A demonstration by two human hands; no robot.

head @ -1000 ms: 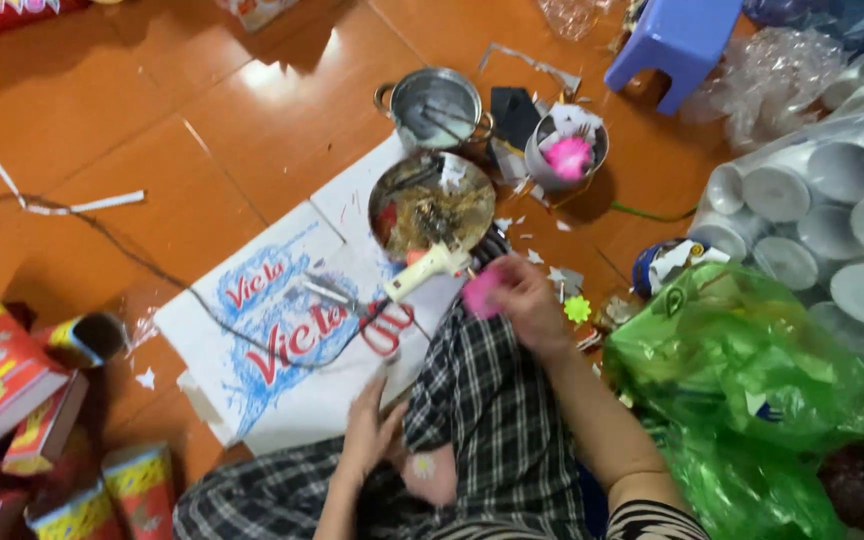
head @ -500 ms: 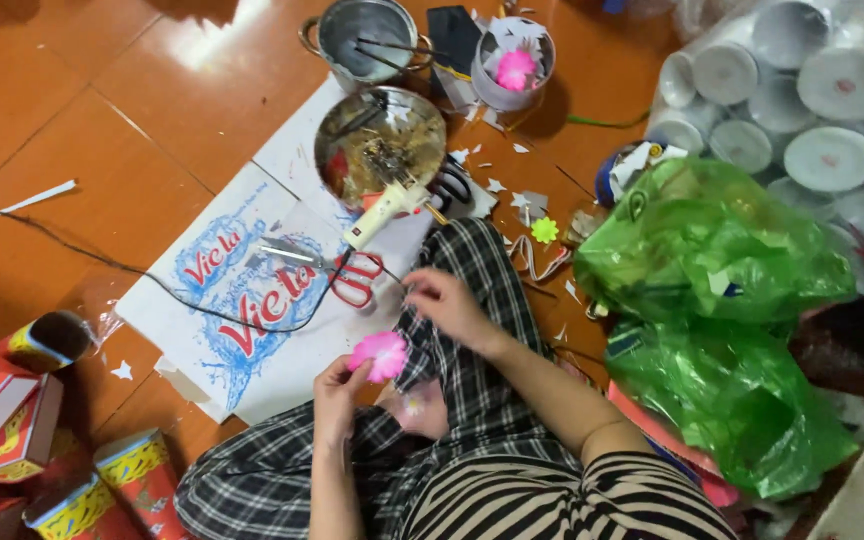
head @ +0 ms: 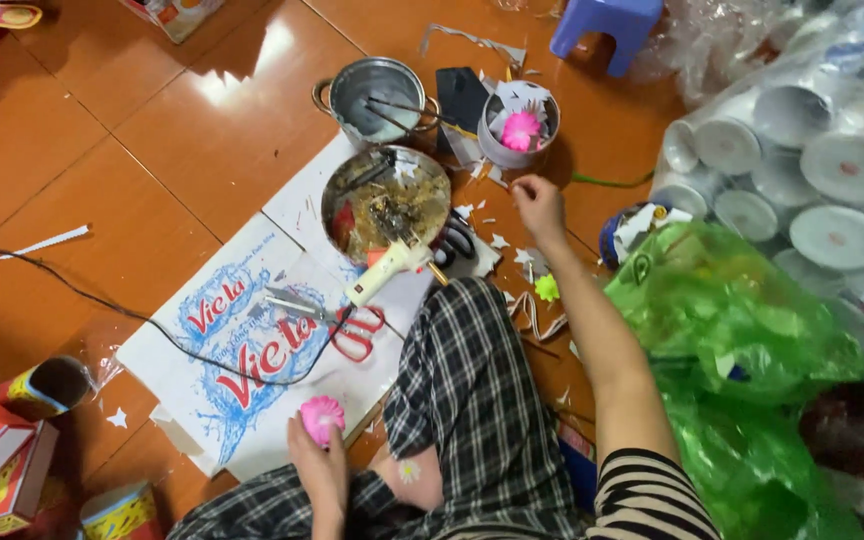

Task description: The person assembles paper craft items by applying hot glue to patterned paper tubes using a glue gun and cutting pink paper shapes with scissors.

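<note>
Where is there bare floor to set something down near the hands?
Bare tile lies left of the metal pot and above the black cord. The printed sheet is free near the left hand. Crowded: around the right hand, between the foil dish, white cup and green bags.
</note>
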